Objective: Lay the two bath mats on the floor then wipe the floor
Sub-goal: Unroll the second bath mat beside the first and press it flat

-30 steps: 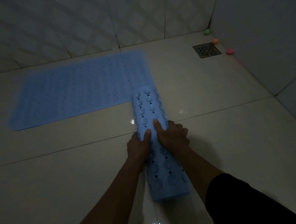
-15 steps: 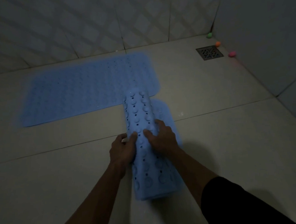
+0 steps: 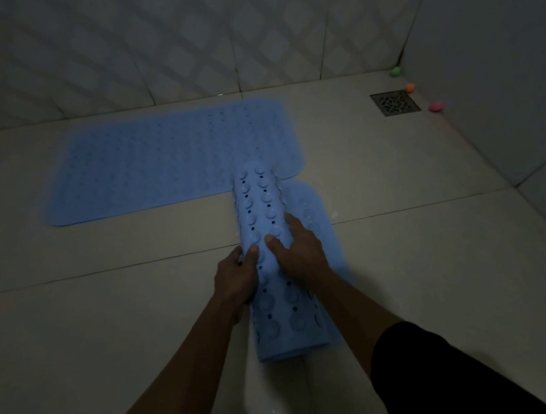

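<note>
One blue bath mat (image 3: pixel 165 159) lies flat on the tiled floor along the far wall. A second blue mat (image 3: pixel 262 204), still partly rolled with its suction cups facing up, lies in front of it, its far end over the flat mat's near corner. A strip of it has unrolled flat to the right (image 3: pixel 314 210). My left hand (image 3: pixel 236 277) grips the roll's left side, thumb on top. My right hand (image 3: pixel 295 247) rests on top of the roll with fingers spread.
A metal floor drain (image 3: pixel 394 103) sits in the far right corner. Three small coloured balls lie beside it: green (image 3: pixel 395 71), orange (image 3: pixel 410 87), pink (image 3: pixel 436 106). Tiled walls close in behind and on the right. Bare pale floor tiles (image 3: pixel 95 316) spread to the left.
The roll has turned leftward under my hands, leaving a flat strip of mat uncovered on its right. My left hand has moved from the top to the roll's left side.
</note>
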